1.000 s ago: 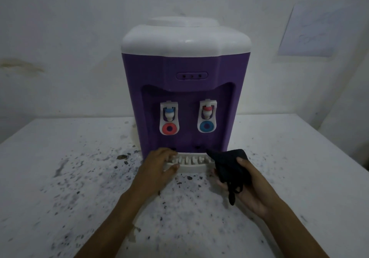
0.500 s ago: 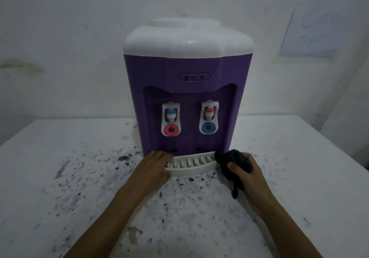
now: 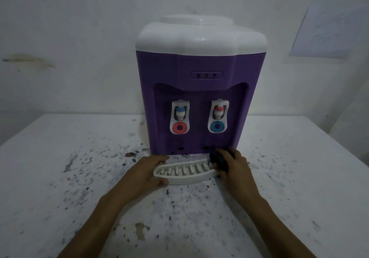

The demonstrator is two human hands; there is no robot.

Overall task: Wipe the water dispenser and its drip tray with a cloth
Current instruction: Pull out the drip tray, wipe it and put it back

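Your drip tray lies on the bench just in front of the water dispenser, clear of the recess at the dispenser's foot, with a strip of speckled bench showing between the two. The tray is white and slotted, its curved front edge facing you, and it sits slightly skewed, the right end nearer the dispenser than the left.

Your left hand has its grip closed on the tray's left end: fingers curled over the far rim, thumb against the front edge. Your right hand is at the tray's right end, its grip clamped round a bunched dark cloth, which presses on the tray's right corner and sits close under the dispenser's lower front.

The dispenser stands upright at the back of the bench, near the wall. Its body is purple and its top white. Two white taps sit in the front recess: the left tap with a blue cap and red ring, the right tap with a red cap and blue ring.

The bench is white and covered with dark flecks and chipped patches, thickest around the tray and to your left. A pale sheet of paper hangs on the wall at upper right.
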